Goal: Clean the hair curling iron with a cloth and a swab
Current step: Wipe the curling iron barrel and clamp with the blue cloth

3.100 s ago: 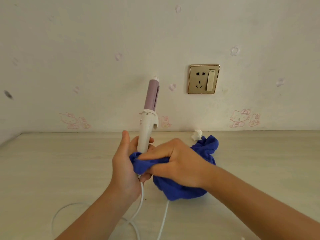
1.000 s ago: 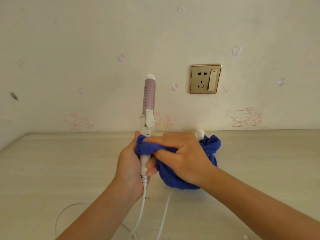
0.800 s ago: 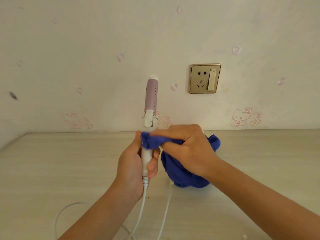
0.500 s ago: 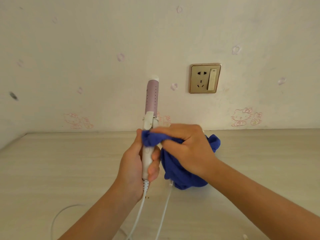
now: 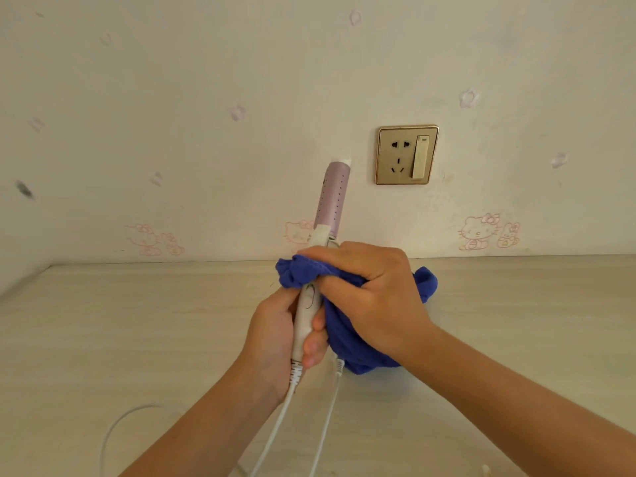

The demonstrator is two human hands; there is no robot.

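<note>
Curling iron (image 5: pixel 331 201) held nearly upright above the middle of the surface (image 5: pixel 120 339), toward its far edge, barrel tip leaning slightly right and toward the wall (image 5: pixel 206 80). Barrel is pale purple with rows of small dots; tip cap white. White clamp lever sits just above my right fingers.

My left hand (image 5: pixel 275 335) is wrapped closed around the lower white handle, thumb and fingertips pressed on the front of the handle. The strain relief and white cord (image 5: pixel 275 418) leave the bottom of my fist and run toward the near edge; a second run of cord lies just beside it, and a loop curves off toward the near-left.

My right hand (image 5: pixel 371 297) is clenched on the blue cloth (image 5: pixel 347 335), pinching a bunched fold against the top of the handle, just under the clamp hinge. The rest of the cloth hangs below my palm and touches the surface; a lobe of it shows behind my knuckles on the right.

Wall behind: gold-framed socket with switch (image 5: pixel 407 154), up and right of the barrel tip. Pink cartoon-cat prints along the base of the wall. Swab: cannot tell where it is.
</note>
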